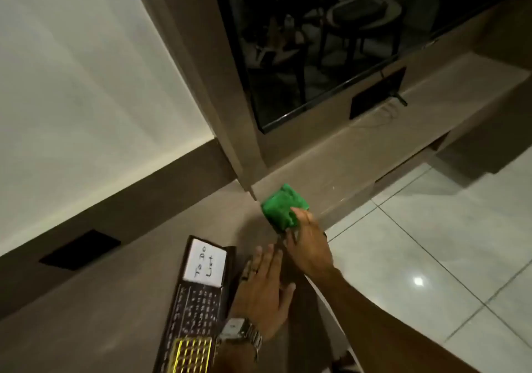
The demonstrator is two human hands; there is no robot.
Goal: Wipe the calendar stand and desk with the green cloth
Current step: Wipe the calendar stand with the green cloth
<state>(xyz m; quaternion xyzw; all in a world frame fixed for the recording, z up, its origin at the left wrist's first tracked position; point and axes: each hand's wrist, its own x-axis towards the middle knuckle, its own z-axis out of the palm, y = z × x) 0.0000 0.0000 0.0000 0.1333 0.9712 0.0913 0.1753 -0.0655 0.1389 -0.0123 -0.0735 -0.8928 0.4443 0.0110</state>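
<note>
The green cloth [281,204] lies bunched on the brown desk [115,315], close to the desk's front edge and the wall panel corner. My right hand [309,247] reaches over to it, and its fingertips grip the cloth's near side. The calendar stand [198,300] is dark and lies flat on the desk, with a white "To Do List" note at its top and a yellow grid at its bottom. Beside the stand's right edge, my left hand [264,289] rests flat on the desk with fingers spread, holding nothing. It wears a ring and a metal watch.
A large dark TV screen [316,56] hangs on the wall panel above a lower shelf with a black box [377,93] and cable. A black socket plate [79,250] sits in the wall strip behind the desk. Pale floor tiles [431,243] lie beyond the desk edge.
</note>
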